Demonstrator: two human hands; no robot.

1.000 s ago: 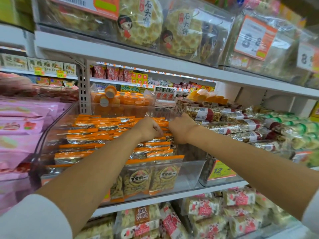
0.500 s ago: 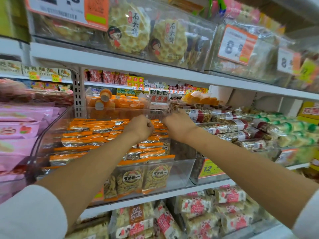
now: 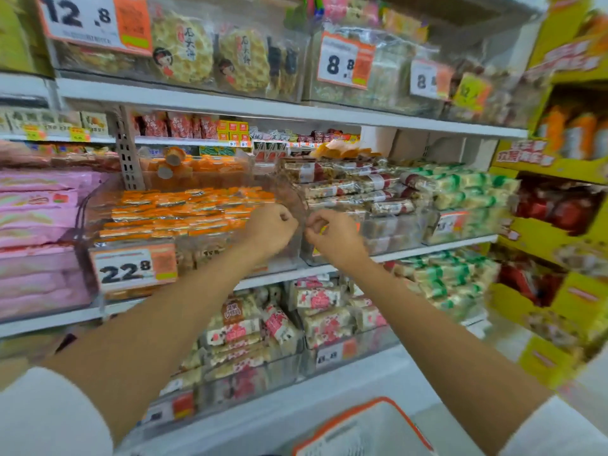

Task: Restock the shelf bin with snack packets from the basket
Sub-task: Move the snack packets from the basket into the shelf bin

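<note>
Both hands are drawing back from over the orange packets (image 3: 184, 209) lying in the clear bin (image 3: 296, 195) to its front corner, left hand (image 3: 269, 225) and right hand (image 3: 332, 235) curling their fingers, grip unclear through blur; tugging that wall could be spilling packets past the basket (image 3: 365, 426)

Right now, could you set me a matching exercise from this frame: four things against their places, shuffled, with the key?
Things:
1. orange packets
2. pink packets
3. basket
4. 12.8 price tag

Places:
A. bottom edge of the view
B. far left, middle shelf
C. top shelf, upper left
D. in the clear bin, middle shelf

Pairs: 1-D, 2-B, 3-A, 4-C
</note>
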